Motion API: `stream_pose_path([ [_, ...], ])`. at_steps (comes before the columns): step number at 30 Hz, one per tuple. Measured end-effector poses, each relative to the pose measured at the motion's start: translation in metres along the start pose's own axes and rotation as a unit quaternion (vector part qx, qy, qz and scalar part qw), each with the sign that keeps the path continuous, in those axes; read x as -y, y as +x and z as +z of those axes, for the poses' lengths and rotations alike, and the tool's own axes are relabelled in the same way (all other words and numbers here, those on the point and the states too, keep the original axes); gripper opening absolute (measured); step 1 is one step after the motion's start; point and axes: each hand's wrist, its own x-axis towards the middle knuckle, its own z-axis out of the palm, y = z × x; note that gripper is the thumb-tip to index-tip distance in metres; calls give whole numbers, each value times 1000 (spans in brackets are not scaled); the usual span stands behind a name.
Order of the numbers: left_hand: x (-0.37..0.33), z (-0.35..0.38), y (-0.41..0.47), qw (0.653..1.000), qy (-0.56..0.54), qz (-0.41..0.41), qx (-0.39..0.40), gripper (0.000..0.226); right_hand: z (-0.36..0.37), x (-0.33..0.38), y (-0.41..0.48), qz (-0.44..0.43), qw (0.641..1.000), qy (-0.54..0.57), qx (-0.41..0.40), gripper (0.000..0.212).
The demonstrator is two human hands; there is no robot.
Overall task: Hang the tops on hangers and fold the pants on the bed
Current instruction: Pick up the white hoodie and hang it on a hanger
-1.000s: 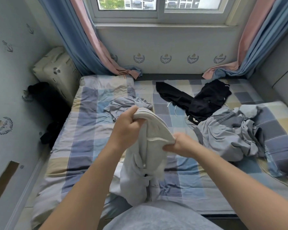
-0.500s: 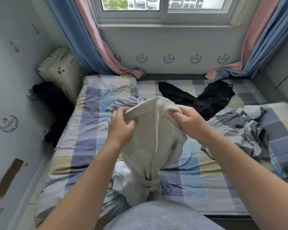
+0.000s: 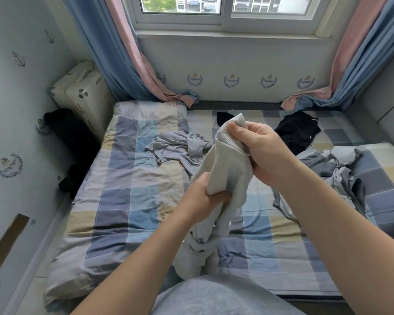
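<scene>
I hold a pale grey-white garment (image 3: 223, 173) with a ribbed band above the checked bed (image 3: 127, 178). My right hand (image 3: 266, 151) pinches the ribbed band at the top. My left hand (image 3: 203, 198) grips the cloth lower down, and the rest hangs to the bed's near edge. A light blue-grey top (image 3: 178, 148) lies crumpled at the bed's middle. A black garment (image 3: 298, 133) lies at the back right. A heap of grey clothes (image 3: 341, 171) sits at the right. No hanger is in view.
A window with blue and pink curtains (image 3: 123, 71) stands behind the bed. A cream suitcase (image 3: 82, 94) and a dark bag (image 3: 71, 133) fill the gap by the left wall. A grey padded panel (image 3: 391, 105) borders the bed at the right.
My right hand has risen with the ribbed band. My left hand has let go of the top edge and slid down to grip the cloth lower. The garment now hangs longer.
</scene>
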Motion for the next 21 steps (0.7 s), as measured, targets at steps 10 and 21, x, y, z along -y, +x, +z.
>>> stream_pose_path([
  [10,0,-28,-7,987,-80,-46,130,15,-46,-18,23,-1,982,-61,-179,15],
  [21,-43,-40,0,936,-316,-147,-59,28,-70,-27,21,-160,923,-250,-246,17],
])
